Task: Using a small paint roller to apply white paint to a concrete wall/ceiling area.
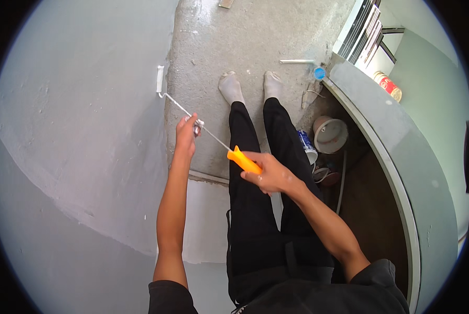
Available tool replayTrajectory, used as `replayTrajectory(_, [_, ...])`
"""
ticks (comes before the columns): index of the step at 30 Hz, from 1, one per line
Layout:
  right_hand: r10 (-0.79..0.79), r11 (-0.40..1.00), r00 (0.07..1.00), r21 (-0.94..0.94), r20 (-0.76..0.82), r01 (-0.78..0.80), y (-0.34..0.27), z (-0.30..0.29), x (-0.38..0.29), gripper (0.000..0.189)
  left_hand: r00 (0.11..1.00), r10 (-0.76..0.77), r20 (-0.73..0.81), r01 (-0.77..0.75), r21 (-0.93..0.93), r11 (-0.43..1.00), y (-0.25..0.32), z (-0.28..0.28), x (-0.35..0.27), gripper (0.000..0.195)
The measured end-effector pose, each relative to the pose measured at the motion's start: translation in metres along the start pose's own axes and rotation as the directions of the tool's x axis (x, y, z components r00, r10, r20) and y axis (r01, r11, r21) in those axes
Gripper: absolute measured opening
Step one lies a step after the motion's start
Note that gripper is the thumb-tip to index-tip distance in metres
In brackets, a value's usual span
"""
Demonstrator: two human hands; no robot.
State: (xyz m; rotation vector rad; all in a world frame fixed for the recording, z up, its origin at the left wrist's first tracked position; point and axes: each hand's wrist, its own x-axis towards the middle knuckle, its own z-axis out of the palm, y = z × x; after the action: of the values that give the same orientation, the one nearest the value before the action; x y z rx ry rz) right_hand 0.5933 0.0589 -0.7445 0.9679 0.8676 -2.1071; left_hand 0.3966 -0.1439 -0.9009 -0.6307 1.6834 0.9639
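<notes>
My right hand (271,172) is closed around the orange plastic handle (247,161) of a small paint roller. Farther up, my left hand (185,134) grips the roller's thin metal rod (175,103); its fingers partly hide a small whitish and dark item at the rod, too unclear to name. At the far end, the white roller sleeve (160,79) lies against the grey painted wall (101,98), close to where the wall meets the rough concrete floor (250,35).
A pale plastic bucket (331,137) and a blue-and-white can (306,142) stand beside my right leg. Near the opening are a round blue object (319,73) and a white stick (297,61). A red can (387,86) lies beyond the curved grey ledge (407,125).
</notes>
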Motion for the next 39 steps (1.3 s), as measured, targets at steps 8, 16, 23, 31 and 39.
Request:
replayTrajectory(8, [0.070, 0.992, 0.990, -0.112, 0.121, -0.056, -0.048, 0.041, -0.204, 0.064, 0.985, 0.098, -0.144, -0.120, -0.148, 0.982, 0.059, 0.033, -0.266, 0.013])
replayTrajectory(16, [0.093, 0.986, 0.994, -0.141, 0.056, -0.085, -0.023, 0.010, -0.123, 0.060, 0.997, 0.017, -0.076, -0.024, -0.090, 0.996, 0.028, 0.026, -0.165, 0.014])
replayTrajectory(23, [0.057, 0.982, 0.998, -0.184, 0.024, -0.052, -0.023, -0.040, 0.048, 0.037, 0.988, -0.153, -0.036, 0.150, -0.065, 0.987, -0.001, -0.008, 0.056, 0.014])
replayTrajectory(31, [0.076, 0.992, 0.996, -0.110, 0.047, -0.070, -0.039, -0.006, -0.016, 0.047, 0.998, -0.029, -0.054, 0.030, 0.024, 0.999, 0.015, -0.009, -0.022, 0.014])
replayTrajectory(39, [0.037, 0.983, 0.989, -0.185, 0.141, -0.011, -0.075, 0.065, -0.247, 0.063, 0.999, 0.015, 0.029, -0.012, -0.098, 0.995, 0.088, 0.006, -0.302, 0.013])
